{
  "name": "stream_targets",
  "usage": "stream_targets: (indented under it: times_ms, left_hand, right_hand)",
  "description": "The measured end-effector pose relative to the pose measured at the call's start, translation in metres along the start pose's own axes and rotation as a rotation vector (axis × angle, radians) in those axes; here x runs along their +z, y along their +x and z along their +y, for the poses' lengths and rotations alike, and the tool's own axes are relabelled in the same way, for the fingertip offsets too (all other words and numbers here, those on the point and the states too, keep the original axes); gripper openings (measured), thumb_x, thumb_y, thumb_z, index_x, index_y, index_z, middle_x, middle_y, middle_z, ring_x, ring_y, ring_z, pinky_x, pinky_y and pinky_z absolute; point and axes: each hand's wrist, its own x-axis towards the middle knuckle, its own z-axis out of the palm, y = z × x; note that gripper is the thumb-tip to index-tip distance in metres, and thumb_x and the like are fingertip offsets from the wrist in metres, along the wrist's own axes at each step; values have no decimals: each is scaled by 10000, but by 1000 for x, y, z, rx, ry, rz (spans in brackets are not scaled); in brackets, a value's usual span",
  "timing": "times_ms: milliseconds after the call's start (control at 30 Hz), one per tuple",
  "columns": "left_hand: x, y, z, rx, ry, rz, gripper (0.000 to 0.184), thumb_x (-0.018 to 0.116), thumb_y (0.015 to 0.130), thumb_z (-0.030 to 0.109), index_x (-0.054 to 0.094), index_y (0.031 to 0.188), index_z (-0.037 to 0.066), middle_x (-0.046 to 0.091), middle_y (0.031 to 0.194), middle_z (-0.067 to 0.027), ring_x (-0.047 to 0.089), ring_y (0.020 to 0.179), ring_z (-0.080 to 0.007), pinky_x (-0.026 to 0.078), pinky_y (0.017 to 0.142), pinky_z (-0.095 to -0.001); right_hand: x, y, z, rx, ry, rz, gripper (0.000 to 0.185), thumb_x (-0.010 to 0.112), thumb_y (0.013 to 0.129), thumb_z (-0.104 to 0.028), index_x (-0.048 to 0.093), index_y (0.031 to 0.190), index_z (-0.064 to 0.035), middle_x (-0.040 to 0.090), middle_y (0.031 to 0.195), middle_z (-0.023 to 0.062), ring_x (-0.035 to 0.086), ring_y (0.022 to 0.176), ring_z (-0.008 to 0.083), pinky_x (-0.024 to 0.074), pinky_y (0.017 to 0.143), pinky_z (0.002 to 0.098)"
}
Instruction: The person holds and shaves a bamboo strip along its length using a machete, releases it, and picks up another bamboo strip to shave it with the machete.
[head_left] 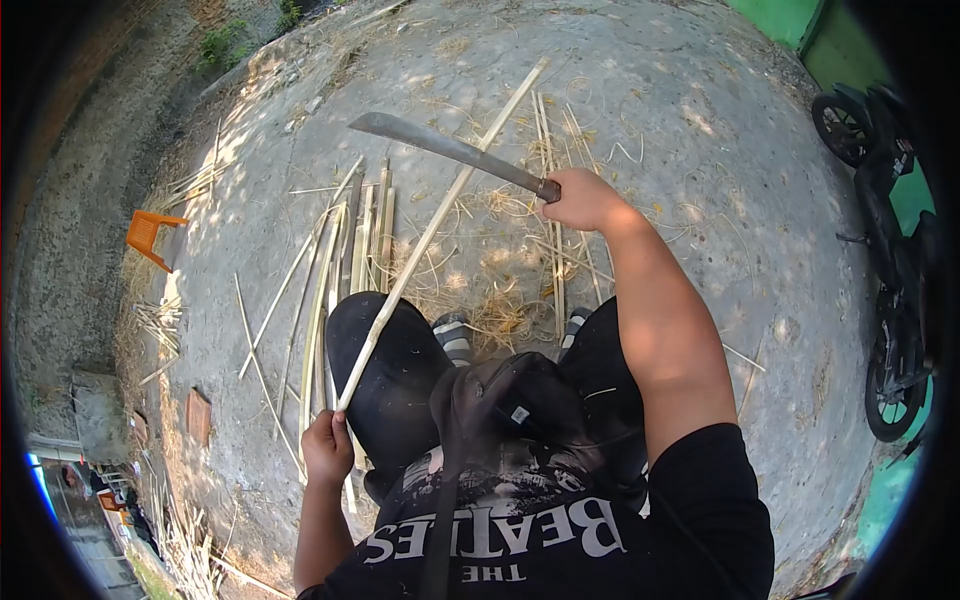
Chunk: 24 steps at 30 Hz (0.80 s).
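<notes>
My left hand (327, 446) is closed around the near end of a long pale bamboo strip (425, 240), which slants up and away to the right across my thigh. In my right hand (583, 199) is the handle of a machete (440, 145), its broad curved blade pointing left. The blade crosses the strip near its far part; whether they touch I cannot tell. Beside my left leg lie several more split bamboo strips (375, 225) on the ground. A pair of long thin strips (552, 220) lies ahead, below my right hand.
Curled shavings (505, 310) litter the concrete (640, 90) between my feet. An orange plastic stool (152, 236) stands at the far left, with more strip piles (195, 545) below it. A parked motorcycle (885, 240) is along the right edge.
</notes>
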Motion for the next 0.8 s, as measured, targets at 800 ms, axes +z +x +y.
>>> stream_targets:
  times_ms: [800]
  left_hand:
    - [-23, 6, 4, -45, -34, -144, 347, 563, 1076, 232, 611, 827, -5, 585, 631, -187, 575, 547, -322, 433, 548, -430]
  right_hand:
    - [-2, -10, -2, 91, -78, 59, 261, 700, 800, -220, 724, 1008, -64, 747, 947, 149, 724, 925, 330, 555, 801, 468]
